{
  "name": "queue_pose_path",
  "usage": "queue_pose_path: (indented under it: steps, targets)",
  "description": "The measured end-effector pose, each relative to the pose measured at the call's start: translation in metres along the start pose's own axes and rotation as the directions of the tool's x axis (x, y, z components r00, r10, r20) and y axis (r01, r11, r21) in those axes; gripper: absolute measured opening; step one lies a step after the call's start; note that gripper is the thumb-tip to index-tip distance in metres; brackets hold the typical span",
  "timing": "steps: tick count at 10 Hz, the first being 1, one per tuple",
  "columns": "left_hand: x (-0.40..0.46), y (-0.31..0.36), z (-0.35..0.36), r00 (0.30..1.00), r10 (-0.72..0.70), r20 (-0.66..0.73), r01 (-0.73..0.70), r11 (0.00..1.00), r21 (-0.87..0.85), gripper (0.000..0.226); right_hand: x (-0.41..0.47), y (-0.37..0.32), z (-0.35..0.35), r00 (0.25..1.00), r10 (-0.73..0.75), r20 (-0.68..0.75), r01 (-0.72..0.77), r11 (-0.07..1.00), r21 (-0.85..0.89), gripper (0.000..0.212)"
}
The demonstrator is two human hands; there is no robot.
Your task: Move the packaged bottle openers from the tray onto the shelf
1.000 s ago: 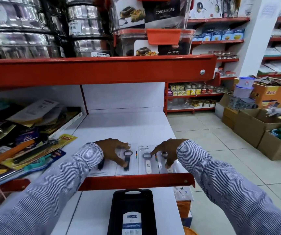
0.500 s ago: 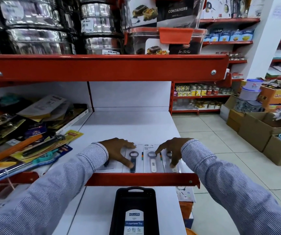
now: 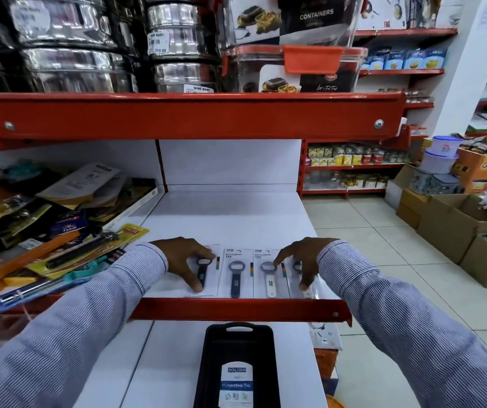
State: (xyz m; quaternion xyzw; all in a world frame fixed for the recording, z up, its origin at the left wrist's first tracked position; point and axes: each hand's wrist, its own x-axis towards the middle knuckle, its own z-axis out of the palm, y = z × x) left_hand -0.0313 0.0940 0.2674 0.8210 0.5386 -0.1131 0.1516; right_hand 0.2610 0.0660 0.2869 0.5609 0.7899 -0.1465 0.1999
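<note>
Several packaged bottle openers lie in a row at the front of the white shelf [image 3: 227, 219]. My left hand [image 3: 185, 259] rests with fingers spread on the leftmost pack, a dark opener [image 3: 202, 275]. Beside it lies a second dark opener [image 3: 235, 279], untouched. My right hand [image 3: 302, 260] presses fingertips on a white opener pack [image 3: 270, 282] and on the rightmost pack [image 3: 305, 287], which it partly hides. The black tray [image 3: 238, 363] sits on the lower shelf below, holding only its label.
A red shelf lip [image 3: 236, 309] runs in front of the packs. Mixed carded kitchen tools [image 3: 60, 231] pile on the left half of the shelf. Steel tins [image 3: 68, 45] and plastic containers [image 3: 295, 69] stand above. Cardboard boxes [image 3: 457, 225] line the tiled aisle at right.
Both hands stay on the row of packs and shift only slightly, with the packs nudged toward the front lip. The camera has tilted a little.
</note>
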Motion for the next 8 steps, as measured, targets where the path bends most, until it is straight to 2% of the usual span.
queue_pose_path:
  steps: [6,7,8]
  targets:
    - [-0.012,0.017,-0.002,0.998,-0.009,0.061,0.006,0.999,0.035,0.09,0.0,-0.004,0.003,1.0,0.026,-0.007,-0.026,0.998,-0.054,0.081]
    - [-0.018,0.019,0.0,1.0,0.009,0.006,-0.009,0.999,0.043,0.094,-0.005,-0.006,0.006,0.996,0.049,-0.076,-0.049,0.999,0.0,0.082]
    - [-0.033,0.032,-0.003,0.936,0.085,-0.341,-0.059,0.995,0.084,0.087,-0.012,-0.017,0.01,0.891,0.054,-0.452,-0.004,0.994,0.11,0.072]
